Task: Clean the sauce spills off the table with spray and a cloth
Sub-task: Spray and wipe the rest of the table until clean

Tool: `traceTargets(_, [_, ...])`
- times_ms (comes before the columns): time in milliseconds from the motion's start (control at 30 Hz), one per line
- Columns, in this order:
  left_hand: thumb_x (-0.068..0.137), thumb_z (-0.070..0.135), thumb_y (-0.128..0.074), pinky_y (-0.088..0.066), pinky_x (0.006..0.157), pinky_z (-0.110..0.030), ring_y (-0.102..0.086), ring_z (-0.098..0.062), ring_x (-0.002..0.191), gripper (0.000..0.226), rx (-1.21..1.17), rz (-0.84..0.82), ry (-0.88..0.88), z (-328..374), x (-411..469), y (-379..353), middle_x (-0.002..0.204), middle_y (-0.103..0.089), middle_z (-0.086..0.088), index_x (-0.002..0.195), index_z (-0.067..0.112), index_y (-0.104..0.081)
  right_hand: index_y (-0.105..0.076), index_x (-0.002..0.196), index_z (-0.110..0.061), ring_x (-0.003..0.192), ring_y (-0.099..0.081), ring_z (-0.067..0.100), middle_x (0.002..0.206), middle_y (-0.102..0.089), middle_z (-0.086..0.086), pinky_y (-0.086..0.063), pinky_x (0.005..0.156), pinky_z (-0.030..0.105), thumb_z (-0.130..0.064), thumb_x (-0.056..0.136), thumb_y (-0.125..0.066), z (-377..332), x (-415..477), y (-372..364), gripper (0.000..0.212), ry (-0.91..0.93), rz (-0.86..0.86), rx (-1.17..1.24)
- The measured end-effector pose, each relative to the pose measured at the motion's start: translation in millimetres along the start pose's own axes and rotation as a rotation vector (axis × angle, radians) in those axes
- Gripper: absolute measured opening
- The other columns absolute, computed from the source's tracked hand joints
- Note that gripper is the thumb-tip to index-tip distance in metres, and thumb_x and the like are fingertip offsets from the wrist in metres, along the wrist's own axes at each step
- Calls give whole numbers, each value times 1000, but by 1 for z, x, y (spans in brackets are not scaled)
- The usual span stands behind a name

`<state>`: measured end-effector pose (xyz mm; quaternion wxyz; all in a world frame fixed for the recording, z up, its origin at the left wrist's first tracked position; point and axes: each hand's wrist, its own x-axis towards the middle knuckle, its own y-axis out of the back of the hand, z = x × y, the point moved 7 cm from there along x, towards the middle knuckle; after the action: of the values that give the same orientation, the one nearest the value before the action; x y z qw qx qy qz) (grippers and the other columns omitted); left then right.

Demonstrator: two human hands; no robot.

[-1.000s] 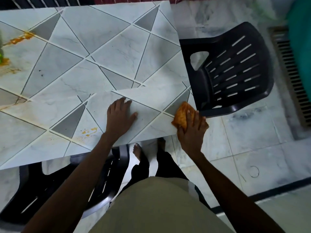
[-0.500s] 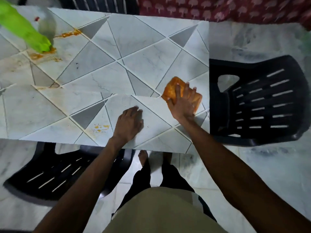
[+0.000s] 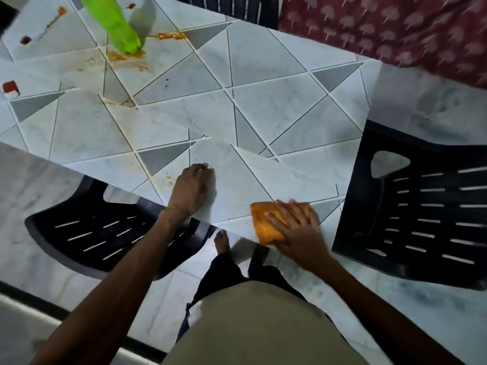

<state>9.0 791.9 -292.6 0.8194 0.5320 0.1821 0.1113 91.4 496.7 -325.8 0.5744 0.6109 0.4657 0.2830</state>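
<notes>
Cloth point(image 3: 266, 227), orange, lay at the table's point(image 3: 263, 114) near edge by the right corner, with the right hand point(image 3: 297, 233) pressed flat on it, fingers spread. Left hand point(image 3: 191, 189) rested on the tabletop nearby, fingers loosely bent, holding nothing. I noted small sauce spots point(image 3: 170, 178) just left of it. Farther off, the green spray bottle point(image 3: 113, 25) stood at an orange smear point(image 3: 118, 57).

Pale grey marble-look floor tiles point(image 3: 421, 106) are seen throughout. A black slatted plastic chair point(image 3: 427, 219) is placed at the right, and a second black chair point(image 3: 100, 233) at lower left. A third dark chair point(image 3: 237, 9) is glimpsed at the top edge. Maroon patterned fabric point(image 3: 395, 27) is seen top right. A dark floor strip point(image 3: 39, 302) is laid lower left. Lighting is dim.
</notes>
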Motion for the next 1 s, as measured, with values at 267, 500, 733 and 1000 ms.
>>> traceTargets(267, [95, -11, -36, -33, 71, 5, -58, -10, 92, 35, -129, 121, 216, 11, -2, 9, 107, -63, -3, 124, -12, -57, -26, 158, -30, 148, -18, 46, 166, -20, 9, -14, 116, 69, -59, 92, -34, 98, 135, 40, 72, -585, 95, 126])
traceTargets(500, [77, -10, -60, -55, 77, -37, -66, -31, 88, 30, -236, 226, 264, -42, -4, 30, 98, -70, -9, 94, 11, -73, -26, 157, -35, 149, -24, 39, 167, -21, 3, -17, 117, 65, -58, 94, -43, -56, 154, 24, 70, -140, 47, 26])
traceTargets(733, [84, 23, -67, -48, 92, -44, -53, -37, 111, 44, -69, 195, 123, -76, 23, 40, 126, -58, -13, 126, 15, -59, -33, 155, -38, 152, -22, 35, 167, -23, 2, -24, 115, 64, -68, 89, -47, -42, 58, 2, 74, 110, -36, 17])
traceTargets(1000, [89, 52, -50, -44, 101, -46, -48, -33, 127, 59, 53, 103, 91, -101, 35, 27, 143, -48, -10, 135, 16, -51, -21, 160, -23, 148, -19, 47, 166, -18, 15, -15, 114, 71, -63, 93, -26, 42, 161, 37, 78, -699, 86, 117])
